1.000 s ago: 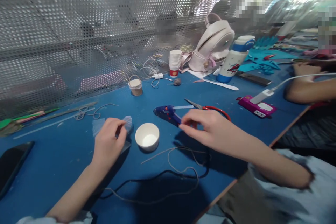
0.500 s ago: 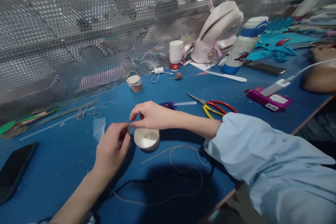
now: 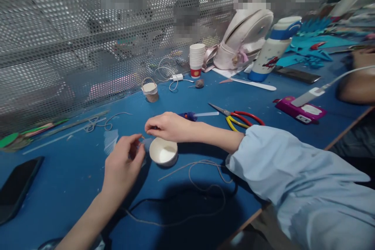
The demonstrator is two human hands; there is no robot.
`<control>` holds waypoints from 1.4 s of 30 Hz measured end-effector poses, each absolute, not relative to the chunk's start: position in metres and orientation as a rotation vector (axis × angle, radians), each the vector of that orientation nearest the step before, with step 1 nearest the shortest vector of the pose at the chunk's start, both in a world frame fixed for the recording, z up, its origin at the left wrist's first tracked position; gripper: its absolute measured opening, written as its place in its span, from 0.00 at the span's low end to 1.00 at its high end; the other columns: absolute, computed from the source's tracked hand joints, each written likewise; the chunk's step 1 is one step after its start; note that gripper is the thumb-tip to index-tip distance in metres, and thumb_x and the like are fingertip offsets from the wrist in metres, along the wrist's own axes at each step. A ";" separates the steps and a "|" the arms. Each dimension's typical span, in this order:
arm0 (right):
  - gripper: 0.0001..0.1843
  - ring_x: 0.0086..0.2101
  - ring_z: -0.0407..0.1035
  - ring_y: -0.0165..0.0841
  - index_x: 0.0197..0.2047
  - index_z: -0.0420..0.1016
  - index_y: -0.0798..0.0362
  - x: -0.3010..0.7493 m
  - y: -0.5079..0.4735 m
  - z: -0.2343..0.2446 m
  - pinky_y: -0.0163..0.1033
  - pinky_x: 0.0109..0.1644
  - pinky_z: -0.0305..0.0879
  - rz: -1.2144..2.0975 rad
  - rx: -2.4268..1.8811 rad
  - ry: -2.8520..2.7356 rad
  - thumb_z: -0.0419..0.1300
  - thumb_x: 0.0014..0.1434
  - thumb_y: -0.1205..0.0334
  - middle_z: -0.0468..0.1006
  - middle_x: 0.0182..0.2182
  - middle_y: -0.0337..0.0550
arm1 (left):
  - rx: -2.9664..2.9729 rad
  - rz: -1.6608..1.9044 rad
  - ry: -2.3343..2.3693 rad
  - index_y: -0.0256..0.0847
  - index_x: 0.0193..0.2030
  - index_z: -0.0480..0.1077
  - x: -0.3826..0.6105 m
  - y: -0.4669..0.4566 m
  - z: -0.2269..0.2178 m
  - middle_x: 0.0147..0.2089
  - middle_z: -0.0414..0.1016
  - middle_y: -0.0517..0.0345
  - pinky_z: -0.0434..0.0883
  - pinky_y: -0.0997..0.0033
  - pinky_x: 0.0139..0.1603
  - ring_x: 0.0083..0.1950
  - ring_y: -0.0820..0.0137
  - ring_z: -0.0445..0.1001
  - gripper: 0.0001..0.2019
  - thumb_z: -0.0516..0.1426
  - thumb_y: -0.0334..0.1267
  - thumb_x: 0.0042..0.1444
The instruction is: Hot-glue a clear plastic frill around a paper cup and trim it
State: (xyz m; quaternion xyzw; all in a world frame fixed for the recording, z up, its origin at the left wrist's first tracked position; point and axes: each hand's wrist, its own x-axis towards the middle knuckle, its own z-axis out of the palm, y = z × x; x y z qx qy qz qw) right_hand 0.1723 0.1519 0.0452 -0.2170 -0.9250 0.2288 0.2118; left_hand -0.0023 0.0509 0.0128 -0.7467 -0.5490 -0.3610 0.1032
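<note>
My left hand (image 3: 123,164) is closed in a pinch on a small pale blue piece (image 3: 145,140), just left of a white paper cup (image 3: 163,151) that stands open on the blue table (image 3: 58,187). My right hand (image 3: 168,127) reaches across above the cup's far rim. Its fingertips are pinched together close to the left hand's, and what they hold is too small to name. Behind the right hand lies a blue glue gun (image 3: 189,116), partly hidden by it. A second pale blue scrap (image 3: 111,143) lies flat on the table left of my left hand.
Red and yellow scissors (image 3: 241,119), a pink device (image 3: 299,110) with a white plug, string and a black cord (image 3: 199,175), and a dark phone (image 3: 16,187) lie around. Stacked cups (image 3: 196,59), a pink backpack (image 3: 247,39) and a bottle (image 3: 271,49) stand before the perforated screen. Another person's arm (image 3: 356,86) rests at right.
My right hand left the glue gun and swung left across the cup to meet my left hand. The left hand lifted the pale blue piece slightly and pinched it.
</note>
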 end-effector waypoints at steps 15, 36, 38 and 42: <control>0.07 0.34 0.71 0.28 0.35 0.80 0.60 0.174 0.155 0.043 0.33 0.41 0.62 0.854 -0.478 -2.538 0.59 0.59 0.71 0.80 0.33 0.44 | -2.293 -1.156 -1.839 0.40 0.41 0.73 -0.004 0.050 0.013 0.33 0.73 0.61 0.68 0.73 0.32 0.30 0.74 0.70 0.07 0.58 0.39 0.57; 0.07 0.39 0.71 0.29 0.38 0.77 0.57 0.186 0.156 0.048 0.35 0.44 0.60 0.649 -0.232 -2.666 0.57 0.62 0.72 0.79 0.37 0.42 | -2.302 -1.103 -1.556 0.41 0.38 0.73 0.007 0.040 0.013 0.34 0.80 0.60 0.72 0.75 0.34 0.31 0.73 0.77 0.05 0.55 0.33 0.60; 0.07 0.40 0.71 0.30 0.38 0.77 0.56 0.187 0.155 0.049 0.36 0.45 0.60 0.595 -0.232 -2.681 0.57 0.63 0.72 0.79 0.37 0.42 | -2.308 -1.094 -1.550 0.41 0.39 0.73 0.006 0.039 0.012 0.36 0.80 0.58 0.73 0.74 0.36 0.33 0.72 0.78 0.05 0.55 0.32 0.60; 0.07 0.40 0.72 0.30 0.39 0.78 0.57 0.188 0.155 0.048 0.35 0.43 0.59 0.515 -0.203 -2.695 0.57 0.62 0.72 0.80 0.38 0.43 | -2.346 -1.102 -1.522 0.40 0.40 0.73 0.004 0.039 0.010 0.38 0.80 0.57 0.73 0.74 0.38 0.37 0.71 0.79 0.06 0.55 0.31 0.60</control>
